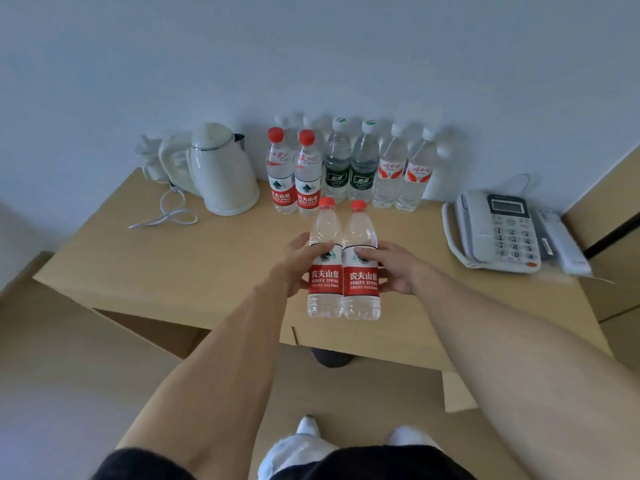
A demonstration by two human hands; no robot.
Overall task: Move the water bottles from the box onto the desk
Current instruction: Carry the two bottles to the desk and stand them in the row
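We carry two red-capped bottles, left hand (pixel 294 268) wrapped round one (pixel 325 261), right hand (pixel 391 268) round the other (pixel 361 265). Next, we judge, set them upright on the desk (pixel 173 265), near the far row (pixel 349 168).

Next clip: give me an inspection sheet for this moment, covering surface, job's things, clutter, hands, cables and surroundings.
Surface: light wooden desk against a pale wall.
Job's things: six bottles upright in a row at the wall: two red-capped bottles, two dark-label bottles, two orange-label bottles. Two held bottles, red-capped, side by side in front of the row. The box is not identifiable.
Clutter: white kettle; desk phone.
Hands: left hand holds the left bottle, right hand the right bottle, each grip at the label.
Cables: kettle cord looped on the desk; phone cord.
Surroundings: wooden floor; the person's feet in white footwear.
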